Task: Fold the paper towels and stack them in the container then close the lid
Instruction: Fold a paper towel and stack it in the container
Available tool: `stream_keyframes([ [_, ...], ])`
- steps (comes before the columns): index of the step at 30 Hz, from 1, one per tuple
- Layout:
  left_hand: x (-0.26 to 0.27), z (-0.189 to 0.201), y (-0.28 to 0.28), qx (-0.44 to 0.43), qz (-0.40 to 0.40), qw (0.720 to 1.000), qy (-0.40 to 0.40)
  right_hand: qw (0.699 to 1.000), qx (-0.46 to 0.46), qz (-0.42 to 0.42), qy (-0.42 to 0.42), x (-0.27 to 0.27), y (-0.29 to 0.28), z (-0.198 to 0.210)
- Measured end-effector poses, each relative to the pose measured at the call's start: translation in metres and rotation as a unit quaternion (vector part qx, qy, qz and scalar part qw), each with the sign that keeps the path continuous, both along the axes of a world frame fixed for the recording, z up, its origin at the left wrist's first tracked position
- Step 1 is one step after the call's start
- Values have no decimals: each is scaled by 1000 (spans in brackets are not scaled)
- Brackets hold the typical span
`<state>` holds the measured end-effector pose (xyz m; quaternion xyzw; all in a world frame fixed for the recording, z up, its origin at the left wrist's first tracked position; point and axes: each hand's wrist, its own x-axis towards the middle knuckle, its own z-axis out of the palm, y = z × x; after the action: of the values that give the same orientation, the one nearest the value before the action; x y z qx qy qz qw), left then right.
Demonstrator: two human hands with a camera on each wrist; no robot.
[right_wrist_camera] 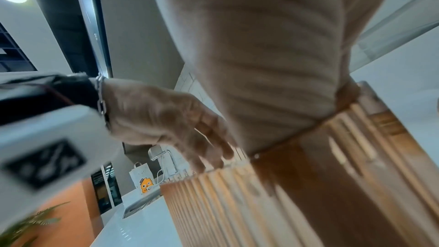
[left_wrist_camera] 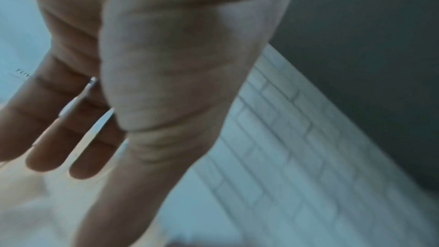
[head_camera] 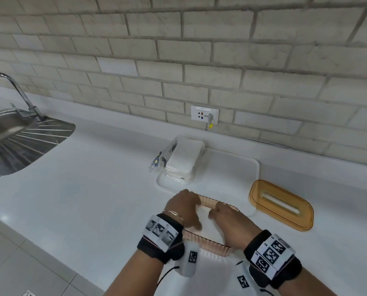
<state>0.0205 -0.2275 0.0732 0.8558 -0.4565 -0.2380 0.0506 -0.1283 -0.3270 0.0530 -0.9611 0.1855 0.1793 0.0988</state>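
An amber ribbed container [head_camera: 208, 244] stands on the white counter right in front of me, with a white paper towel [head_camera: 210, 226] lying inside it. My left hand [head_camera: 184, 208] reaches into its left end; in the left wrist view its fingers [left_wrist_camera: 78, 166] are straight and lie on the pale towel. My right hand [head_camera: 225, 212] reaches in from the right, palm close over the ribbed wall [right_wrist_camera: 237, 204], fingertips hidden. The amber slotted lid [head_camera: 282, 205] lies on the counter to the right. A pack of paper towels [head_camera: 184, 159] sits behind.
The pack rests on a white tray [head_camera: 238, 167] against the brick wall. A steel sink [head_camera: 17, 146] with a faucet [head_camera: 17, 90] is at far left. A wall outlet [head_camera: 204, 114] sits behind the tray. The counter's front edge runs along the lower left.
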Motion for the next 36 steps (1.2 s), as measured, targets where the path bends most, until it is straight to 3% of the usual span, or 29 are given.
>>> stream_keyframes([
  [2, 20, 22, -2, -90, 62, 992, 65, 1000, -2, -3, -12, -4, -4, -2],
  [5, 62, 45, -13, -211, 195, 947, 144, 999, 15, -13, -46, -12, -14, -1],
  [8, 106, 38, -35, -220, 260, 935, 103, 985, 64, -59, -151, -21, -24, 3],
  [12, 140, 12, -65, -141, 246, 959, 24, 948, 17, -136, -287, -34, -34, -4],
  [16, 150, -2, -78, -109, 243, 964, 13, 925, 55, -243, -287, -47, -46, -15],
  [19, 155, -8, -80, -107, 261, 959, 17, 903, 78, -274, -322, -52, -50, -22],
  [29, 171, -18, -82, -153, 300, 936, 97, 887, 91, -301, -339, -51, -55, -27],
  [36, 167, -27, -75, -241, 308, 914, 108, 878, 100, -320, -342, -48, -57, -24],
])
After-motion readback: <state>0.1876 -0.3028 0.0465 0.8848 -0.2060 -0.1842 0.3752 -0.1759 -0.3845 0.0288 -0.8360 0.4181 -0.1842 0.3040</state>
